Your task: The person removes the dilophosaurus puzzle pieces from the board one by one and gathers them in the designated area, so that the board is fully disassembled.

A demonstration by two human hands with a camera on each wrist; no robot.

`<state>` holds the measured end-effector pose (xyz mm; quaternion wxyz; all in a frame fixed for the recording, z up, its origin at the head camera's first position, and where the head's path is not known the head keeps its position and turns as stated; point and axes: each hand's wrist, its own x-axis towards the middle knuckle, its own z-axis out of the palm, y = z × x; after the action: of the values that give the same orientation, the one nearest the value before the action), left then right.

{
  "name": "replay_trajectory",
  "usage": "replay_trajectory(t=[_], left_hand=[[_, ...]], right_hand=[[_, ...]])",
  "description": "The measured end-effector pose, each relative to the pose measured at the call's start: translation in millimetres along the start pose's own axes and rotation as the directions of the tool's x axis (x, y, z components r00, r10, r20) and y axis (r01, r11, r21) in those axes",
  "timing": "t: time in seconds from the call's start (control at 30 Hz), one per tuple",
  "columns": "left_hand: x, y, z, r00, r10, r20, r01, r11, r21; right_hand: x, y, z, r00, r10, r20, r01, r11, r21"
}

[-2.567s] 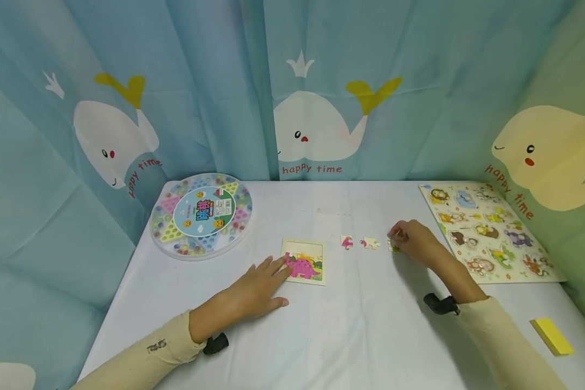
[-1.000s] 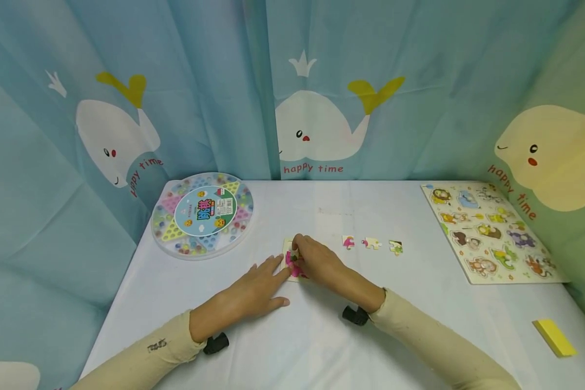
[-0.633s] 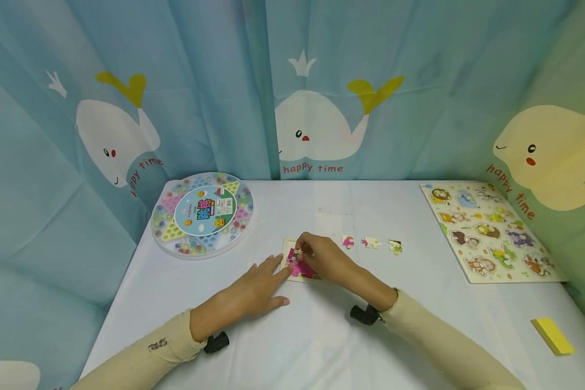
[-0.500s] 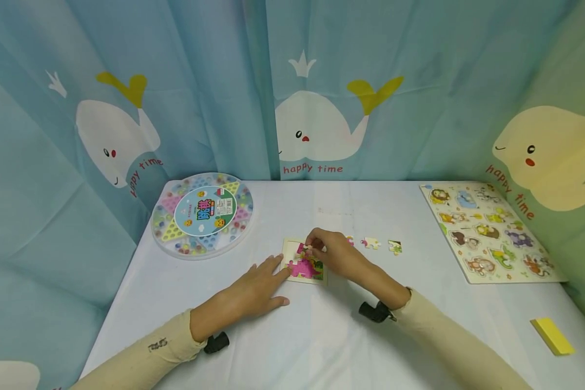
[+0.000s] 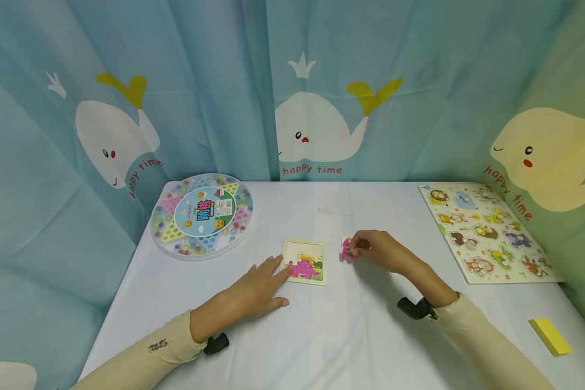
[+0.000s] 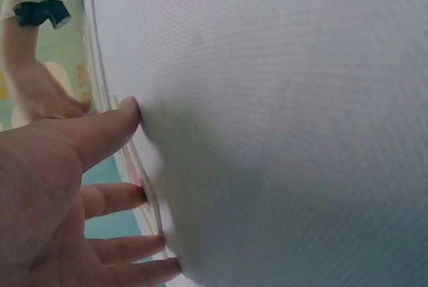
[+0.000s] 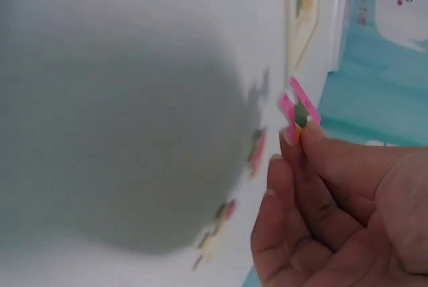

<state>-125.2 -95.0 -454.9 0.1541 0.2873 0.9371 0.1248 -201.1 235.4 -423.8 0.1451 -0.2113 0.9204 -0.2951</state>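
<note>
My left hand (image 5: 260, 290) lies with fingers spread at the left edge of a small square puzzle tray (image 5: 304, 247). Its fingertips (image 6: 152, 240) touch that edge in the left wrist view. Part of a pink dinosaur picture (image 5: 306, 268) fills the tray's lower right, while pale bare board shows along the top and upper left. Right of the tray, my right hand (image 5: 385, 253) pinches a pink and green jigsaw piece (image 7: 301, 114) between thumb and fingers, raised over the table. Below it lie loose jigsaw pieces (image 7: 257, 153), partly hidden behind the hand in the head view.
A round game box (image 5: 202, 216) with coloured marbles stands at the back left. An animal peg board (image 5: 489, 233) lies at the right, with a yellow block (image 5: 551, 336) nearer the front. A whale-print curtain (image 5: 317, 65) hangs behind the white table (image 5: 322, 341).
My right hand reached left to the tray, lifted a pink piece out of its left part and carried it right, to above the loose pieces. My left hand has stayed in place.
</note>
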Motion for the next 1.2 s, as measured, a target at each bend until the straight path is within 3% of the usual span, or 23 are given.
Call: replay_trajectory(t=[0.13, 0.47, 0.9, 1.2], left_hand=[[-0.2, -0.2, 0.3, 1.0, 0.005, -0.002, -0.005, 1.0, 0.004], [-0.1, -0.4, -0.6, 1.0, 0.002, -0.006, -0.002, 1.0, -0.002], [0.1, -2.0, -0.4, 1.0, 0.013, -0.01, -0.013, 1.0, 0.013], [-0.3, -1.3, -0.1, 1.0, 0.006, -0.002, -0.006, 1.0, 0.002]], right_hand=[[-3, 7, 1.0, 0.998, 0.013, 0.058, -0.014, 1.0, 0.015], [3, 4, 7.1, 0.999, 0.034, 0.039, -0.032, 0.998, -0.054], [14, 1, 8.7, 0.995, 0.045, 0.089, -0.033, 0.991, -0.13], [12, 4, 14.6, 0.999, 0.032, 0.002, -0.031, 0.978, -0.205]])
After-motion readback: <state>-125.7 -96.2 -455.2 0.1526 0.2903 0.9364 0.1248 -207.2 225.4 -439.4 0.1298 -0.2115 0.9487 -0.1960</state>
